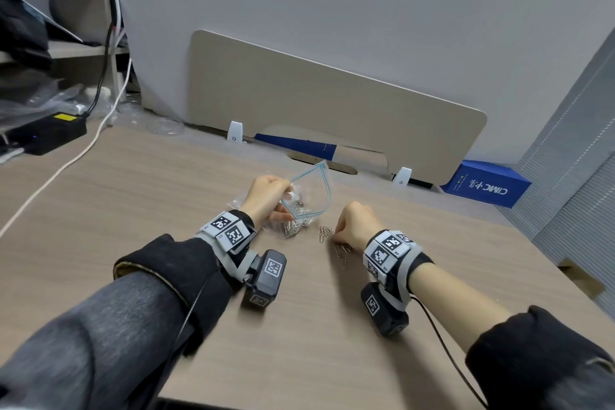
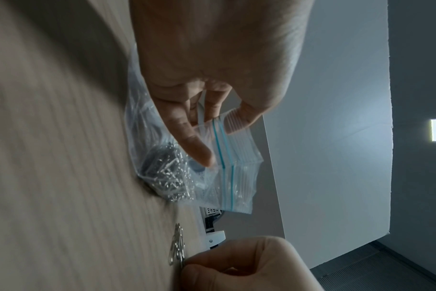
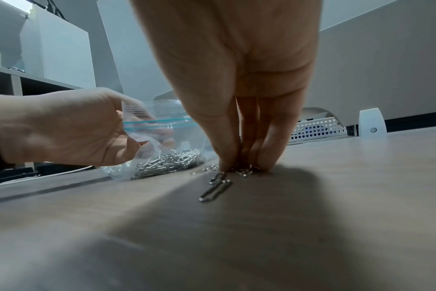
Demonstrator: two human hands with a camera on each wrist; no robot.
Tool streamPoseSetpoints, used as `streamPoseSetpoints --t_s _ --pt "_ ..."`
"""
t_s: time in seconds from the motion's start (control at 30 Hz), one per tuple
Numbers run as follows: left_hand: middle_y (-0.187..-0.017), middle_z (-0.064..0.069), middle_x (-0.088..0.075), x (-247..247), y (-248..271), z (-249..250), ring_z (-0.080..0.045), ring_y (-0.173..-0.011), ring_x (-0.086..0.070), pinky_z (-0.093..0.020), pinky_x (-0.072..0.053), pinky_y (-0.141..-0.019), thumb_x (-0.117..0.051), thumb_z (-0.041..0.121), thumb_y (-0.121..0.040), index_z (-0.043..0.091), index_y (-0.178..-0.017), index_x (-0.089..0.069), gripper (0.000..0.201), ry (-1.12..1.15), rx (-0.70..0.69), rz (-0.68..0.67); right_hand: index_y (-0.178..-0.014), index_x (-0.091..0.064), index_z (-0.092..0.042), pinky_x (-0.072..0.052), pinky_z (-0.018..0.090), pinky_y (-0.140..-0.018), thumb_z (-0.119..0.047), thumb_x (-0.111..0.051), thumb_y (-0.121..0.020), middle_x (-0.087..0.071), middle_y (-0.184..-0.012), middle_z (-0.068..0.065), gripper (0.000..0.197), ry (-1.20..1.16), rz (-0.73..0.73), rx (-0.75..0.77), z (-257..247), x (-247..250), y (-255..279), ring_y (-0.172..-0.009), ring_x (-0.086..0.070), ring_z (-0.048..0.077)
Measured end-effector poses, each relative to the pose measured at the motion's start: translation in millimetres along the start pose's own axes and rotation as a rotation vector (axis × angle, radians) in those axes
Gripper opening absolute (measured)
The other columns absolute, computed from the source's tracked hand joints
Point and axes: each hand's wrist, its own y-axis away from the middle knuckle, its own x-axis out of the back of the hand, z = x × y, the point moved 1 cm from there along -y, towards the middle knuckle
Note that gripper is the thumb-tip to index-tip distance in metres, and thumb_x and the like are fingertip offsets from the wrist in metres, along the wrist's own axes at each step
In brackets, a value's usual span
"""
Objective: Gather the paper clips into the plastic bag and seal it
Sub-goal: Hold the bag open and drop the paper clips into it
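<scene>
Item: two forearms in dark sleeves, nearest the head camera, each wrist carrying a strapped camera unit with printed markers. Surface (image 1: 139, 183): wood-grain desk, backed by a beige divider panel (image 1: 332, 103); a blue box (image 1: 489, 185) lay at its far right, a black adapter and white cable at far left. Plastic bag (image 1: 307, 191): clear, zip-top with blue seal lines, mouth open and raised, base resting on the surface; it held a heap of silver paper clips, most of the lot by appearance. Left hand (image 1: 268, 195): fingers (image 2: 194, 145) pinched the bag's rim at the seal, keeping the mouth open toward the right hand. Right hand (image 1: 357, 221): fingers (image 3: 224, 141) bunched together, tips pressed down on the surface onto a small cluster of loose paper clips (image 1: 326, 232); whether any were lifted could not be told. A few more clips lay chained just below the hand, long axes running roughly toward the person. Key relation: the bag mouth lay just left of and slightly beyond the right hand, near, so the right hand seemed the one to carry the clips across. Seal not yet closed.
</scene>
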Motion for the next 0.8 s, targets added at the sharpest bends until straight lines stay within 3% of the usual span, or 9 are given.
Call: streamPoseSetpoints --t_s 0.13,0.27,0.37,0.43,0.57,0.7,0.8 --pt "-0.089 -0.010 -0.055 0 0 0 -0.021 -0.053 -0.051 -0.029 -0.054 -0.043 -0.051 0.007 -0.090 -0.003 -0.106 -0.058 0.020 0.000 0.006 0.002 -0.083 -0.074 0.000 -0.058 0.035 -0.070 -0.004 -0.067 -0.078 -0.072 -0.084 0.016 0.010 0.029 0.000 0.002 -2 0 -2 -0.082 -0.069 0.030" --pt "-0.090 -0.010 -0.055 0 1 0 -0.021 -0.052 -0.050 -0.027 -0.053 -0.042 -0.050 0.007 -0.091 -0.004 -0.108 -0.058 0.022 -0.001 0.006 0.005 -0.090 -0.066 -0.004 -0.059 0.038 -0.074 -0.012 -0.065 -0.080 -0.069 -0.088 0.014 0.013 0.116 -0.018 -0.005 -8 0 -2 -0.083 -0.066 0.031" --pt "-0.090 -0.010 -0.055 0 1 0 -0.021 -0.053 -0.051 -0.027 -0.053 -0.042 -0.050 0.007 -0.091 -0.004 -0.108 -0.058 0.022 0.003 0.006 0.005 -0.088 -0.063 -0.005 -0.057 0.034 -0.067 -0.015 -0.069 -0.079 -0.067 -0.084 0.012 0.014 0.093 -0.073 -0.055 -11 3 -4 -0.079 -0.065 0.029" --pt "-0.090 -0.010 -0.055 0 2 1 -0.020 -0.053 -0.051 -0.028 -0.054 -0.044 -0.050 0.007 -0.091 -0.003 -0.108 -0.058 0.022 0.002 0.005 0.004 -0.083 -0.062 -0.004 -0.056 0.033 -0.061 -0.015 -0.073 -0.076 -0.063 -0.073 0.011 0.017 -0.001 -0.117 -0.112 -8 6 -6 -0.072 -0.063 0.029" --pt "-0.090 -0.010 -0.055 1 3 2 -0.018 -0.050 -0.051 -0.032 -0.057 -0.050 -0.050 0.008 -0.092 -0.004 -0.111 -0.058 0.024 -0.006 0.001 0.000 -0.088 -0.070 0.007 -0.062 0.045 -0.068 -0.013 -0.080 -0.073 -0.072 -0.076 0.019 0.027 -0.253 -0.159 -0.209 6 8 -7 -0.069 -0.071 0.029" --pt "-0.091 -0.010 -0.055 1 3 2 -0.019 -0.049 -0.053 -0.030 -0.056 -0.047 -0.050 0.007 -0.093 -0.005 -0.111 -0.058 0.024 -0.005 -0.002 -0.007 -0.092 -0.065 0.009 -0.060 0.032 -0.059 0.001 -0.071 -0.079 -0.066 -0.063 0.013 0.016 -0.549 -0.158 -0.298 17 25 -3 -0.049 -0.064 0.019" --pt "-0.091 -0.010 -0.055 0 3 2 -0.017 -0.046 -0.052 -0.030 -0.056 -0.047 -0.050 0.007 -0.093 -0.004 -0.110 -0.058 0.023 -0.005 -0.006 -0.005 -0.091 -0.057 0.003 -0.060 0.029 -0.054 0.007 -0.068 -0.081 -0.060 -0.062 0.013 0.016 -0.870 -0.147 -0.301 11 51 -3 -0.049 -0.057 0.019"
